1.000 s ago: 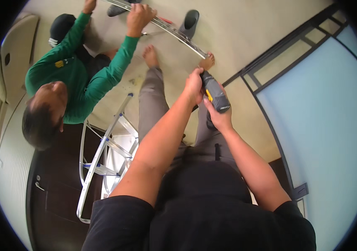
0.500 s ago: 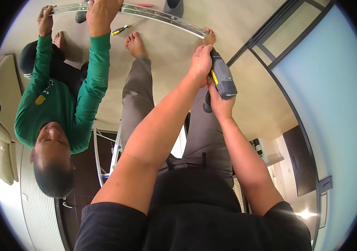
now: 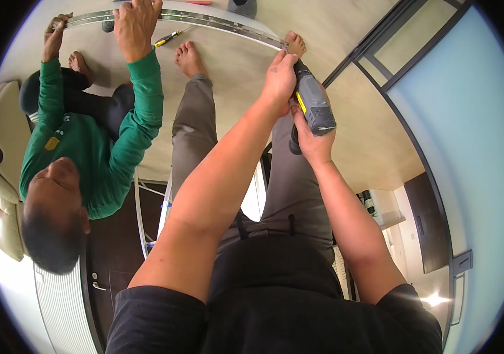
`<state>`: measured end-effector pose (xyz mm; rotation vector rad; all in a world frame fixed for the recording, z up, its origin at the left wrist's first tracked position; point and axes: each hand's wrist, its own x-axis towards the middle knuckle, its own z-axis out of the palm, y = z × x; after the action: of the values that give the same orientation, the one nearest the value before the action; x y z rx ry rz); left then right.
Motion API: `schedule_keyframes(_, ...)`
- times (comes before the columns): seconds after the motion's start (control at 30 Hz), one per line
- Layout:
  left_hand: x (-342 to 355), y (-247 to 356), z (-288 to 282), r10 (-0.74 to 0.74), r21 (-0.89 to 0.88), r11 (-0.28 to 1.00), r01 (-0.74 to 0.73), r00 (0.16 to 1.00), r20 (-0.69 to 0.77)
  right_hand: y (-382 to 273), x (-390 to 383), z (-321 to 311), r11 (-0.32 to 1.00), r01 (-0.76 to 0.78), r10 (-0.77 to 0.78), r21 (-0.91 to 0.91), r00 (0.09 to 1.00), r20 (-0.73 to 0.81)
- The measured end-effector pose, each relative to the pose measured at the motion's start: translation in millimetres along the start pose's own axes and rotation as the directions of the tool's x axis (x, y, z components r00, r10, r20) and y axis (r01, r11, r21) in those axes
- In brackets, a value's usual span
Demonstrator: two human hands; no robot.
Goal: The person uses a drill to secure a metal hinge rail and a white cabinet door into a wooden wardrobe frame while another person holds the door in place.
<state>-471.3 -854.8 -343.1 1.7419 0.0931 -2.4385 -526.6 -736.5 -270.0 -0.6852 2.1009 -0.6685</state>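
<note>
A grey and black cordless drill (image 3: 315, 108) with a yellow stripe points away from me, and my right hand (image 3: 315, 140) is wrapped round its handle. Pressed along the drill's left side near its front, my left hand (image 3: 279, 81) has its thumb and fingertips pinched together at the right end of a long metal rail (image 3: 219, 25). What those fingertips pinch is too small to make out, and the drill's tip is hidden. On the left, a person in a green top (image 3: 78, 138) grips the rail with both hands, one at its far left end.
A yellow and black screwdriver (image 3: 167, 39) lies on the floor beyond my bare feet. A stepladder (image 3: 144, 212) stands behind the person. To the right are a dark-framed pale blue panel (image 3: 470, 135) and a dark floor track (image 3: 376, 35). A grey slipper (image 3: 242, 7) lies at the top.
The person in green has leaned left and lowered the head, and their hands have shifted slightly left with the rail. My hands and the drill have moved only a little upward in the picture.
</note>
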Motion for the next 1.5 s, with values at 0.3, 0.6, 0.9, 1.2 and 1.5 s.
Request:
schedule_keyframes(0.3, 2.5, 0.6, -11.5, 0.035, 0.034, 0.999, -0.037, 0.998, 0.044, -12.1, -0.7, -0.7, 0.997, 0.028, -0.028, -0.078, 1.0, 0.003)
schedule_keyframes(0.6, -4.9, 15.4, -5.3, 0.046, 0.126, 0.991, -0.045, 0.999, -0.007, -11.0, 3.4, -0.6, 0.994, 0.013, -0.012, -0.107, 1.0, 0.009)
schedule_keyframes(0.9, -4.0, 5.2, -25.2, -0.033, 0.21, 0.977, 0.037, 0.999, -0.02, -7.1, -9.6, -4.4, 0.993, 0.034, -0.024, -0.111, 0.996, 0.09)
schedule_keyframes(1.2, 7.7, 16.8, -33.2, 0.038, 0.264, 0.964, 0.007, 0.986, -0.162, -16.2, -7.9, -4.0, 0.994, -0.002, 0.011, -0.108, 0.996, 0.088)
schedule_keyframes(1.5, 51.1, 35.6, -65.7, 0.223, 0.353, 0.928, -0.121, 0.938, -0.265, -16.3, -31.5, -17.9, 0.995, -0.056, 0.061, -0.079, 0.996, 0.066)
